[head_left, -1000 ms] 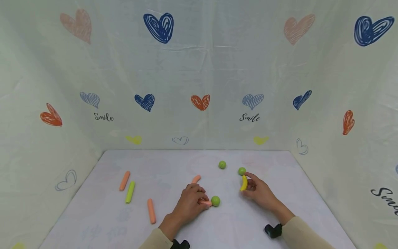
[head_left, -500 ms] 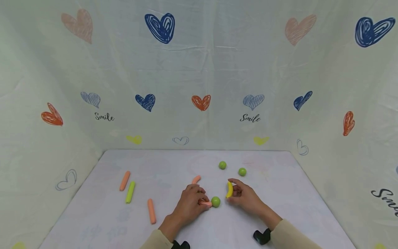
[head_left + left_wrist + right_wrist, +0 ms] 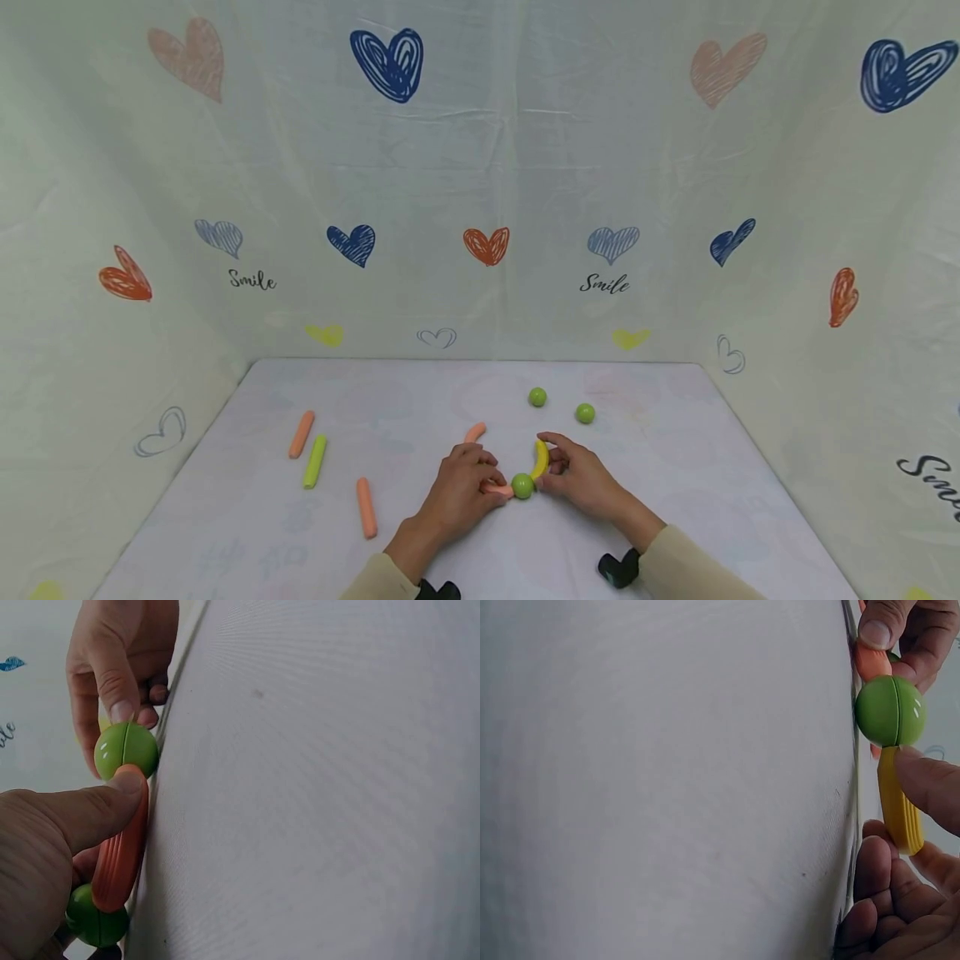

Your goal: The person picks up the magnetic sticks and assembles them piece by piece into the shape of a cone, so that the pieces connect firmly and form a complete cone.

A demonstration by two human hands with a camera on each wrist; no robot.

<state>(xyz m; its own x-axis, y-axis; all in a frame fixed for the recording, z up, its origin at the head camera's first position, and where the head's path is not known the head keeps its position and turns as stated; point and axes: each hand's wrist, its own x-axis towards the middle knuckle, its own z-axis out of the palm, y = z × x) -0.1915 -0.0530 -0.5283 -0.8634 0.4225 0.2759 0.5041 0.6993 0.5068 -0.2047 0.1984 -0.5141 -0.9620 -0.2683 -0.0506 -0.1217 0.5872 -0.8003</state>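
My left hand (image 3: 461,483) pinches an orange curved toy rod (image 3: 124,851) with thumb and fingers. One end of that rod meets a green ball (image 3: 522,486); a second green ball (image 3: 97,916) sits at its other end in the left wrist view. Beyond my left fingers, another orange curved rod (image 3: 475,432) shows partly, its near end hidden by the hand. My right hand (image 3: 585,479) pinches a yellow curved rod (image 3: 897,806) between thumb and fingers. The yellow rod's near end touches the green ball on the side away from the orange rod.
Two loose green balls (image 3: 537,397) lie farther back on the white table (image 3: 637,400). To the left rest two straight orange rods (image 3: 366,508) and a straight lime-green rod (image 3: 315,462). A curtain printed with hearts (image 3: 486,247) stands behind the table.
My right hand has brought the yellow rod leftward and nearer, from beside a back green ball to the green ball at the orange rod's end. The left hand has stayed in place.
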